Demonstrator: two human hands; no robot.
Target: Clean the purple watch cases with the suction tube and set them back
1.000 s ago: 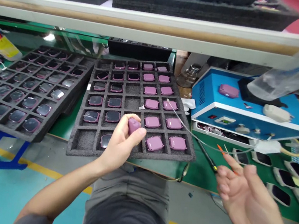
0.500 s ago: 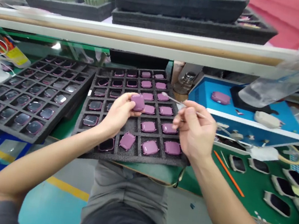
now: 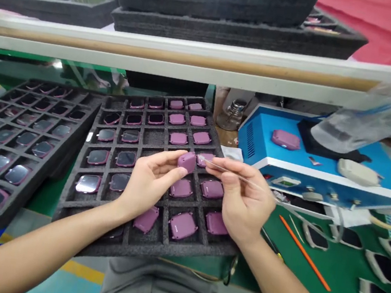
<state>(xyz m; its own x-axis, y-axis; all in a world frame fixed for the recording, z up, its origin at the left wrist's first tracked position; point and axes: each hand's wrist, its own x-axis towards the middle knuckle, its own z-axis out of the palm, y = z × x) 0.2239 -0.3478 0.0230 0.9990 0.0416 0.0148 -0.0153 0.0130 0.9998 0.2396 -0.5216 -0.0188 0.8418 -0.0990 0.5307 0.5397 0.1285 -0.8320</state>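
Observation:
A purple smartwatch case is pinched between the thumb and fingers of my left hand, over a dark foam tray. My right hand grips a long thin cotton swab, its pale tip pointing left. That tip is close beside the right edge of the held case; whether it touches I cannot tell. In the tray's compartments, purple cases lie back up on the right, and watches with dark screens fill much of the left. My forearms and hands cover some compartments.
Another foam tray of watches stands at the left. To the right is a blue box-shaped device carrying a purple case. An orange stick and grey watches lie on the green bench. A white shelf edge crosses behind.
My right hand has brought the swab tip down and left, close to the watch case in my left hand. The camera view has shifted, with the trays appearing nearer.

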